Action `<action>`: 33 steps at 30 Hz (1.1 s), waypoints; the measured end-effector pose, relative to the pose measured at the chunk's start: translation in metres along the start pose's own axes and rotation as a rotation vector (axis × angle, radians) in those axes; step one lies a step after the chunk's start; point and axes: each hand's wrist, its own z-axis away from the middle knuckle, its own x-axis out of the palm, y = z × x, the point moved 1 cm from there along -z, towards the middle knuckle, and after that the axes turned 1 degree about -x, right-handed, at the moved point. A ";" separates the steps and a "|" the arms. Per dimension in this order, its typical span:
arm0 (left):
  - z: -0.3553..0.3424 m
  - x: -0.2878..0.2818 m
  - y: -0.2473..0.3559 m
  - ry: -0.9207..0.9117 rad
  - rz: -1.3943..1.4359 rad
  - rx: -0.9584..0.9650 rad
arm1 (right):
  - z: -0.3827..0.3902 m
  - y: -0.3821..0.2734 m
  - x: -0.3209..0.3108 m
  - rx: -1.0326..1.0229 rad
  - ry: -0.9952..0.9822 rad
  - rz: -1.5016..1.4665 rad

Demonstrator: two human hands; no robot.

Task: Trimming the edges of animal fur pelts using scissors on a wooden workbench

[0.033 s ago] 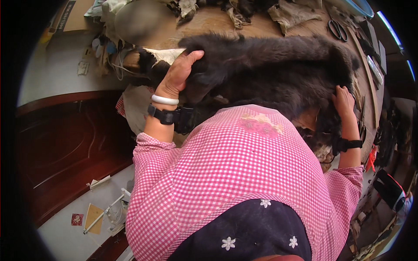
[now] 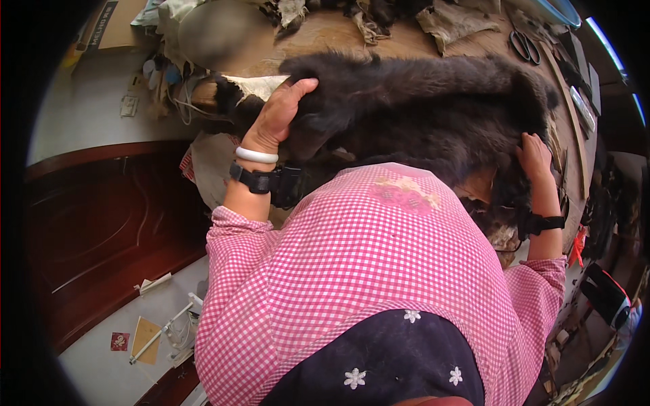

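Observation:
A large dark brown fur pelt point(image 2: 420, 101) lies across the table in front of me, its far edge folded over in a long roll. My left hand point(image 2: 279, 111) grips the pelt's left end, thumb on top and the other fingers hidden beneath the fur. At the pelt's right end my right hand point(image 2: 535, 155) is closed on the edge, fingers curled into the fur. Just beyond my left hand shows a pale piece of hide point(image 2: 258, 86). Part of the pelt's near side is hidden by my checked pink smock point(image 2: 379, 250).
Black-handled scissors point(image 2: 525, 47) lie at the far right of the wooden table point(image 2: 325, 46). Scraps of hide point(image 2: 457, 26) are strewn along the far side. A blue basin point(image 2: 560, 10) stands at the far right corner. A dark red wooden panel point(image 2: 101, 216) is at the left.

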 end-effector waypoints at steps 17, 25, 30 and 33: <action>0.009 0.016 0.003 -0.088 0.019 -0.064 | -0.071 -0.233 -0.141 -0.924 0.321 -0.785; 0.011 0.006 -0.004 -0.069 0.170 -0.113 | -0.113 -0.146 -0.078 -0.580 0.227 -0.737; 0.006 -0.003 -0.010 -0.050 -0.202 -0.029 | -0.081 -0.067 -0.023 -0.440 0.217 -0.326; 0.002 -0.028 -0.027 -0.039 -0.352 -0.124 | -0.040 -0.053 -0.005 -0.431 0.312 -0.324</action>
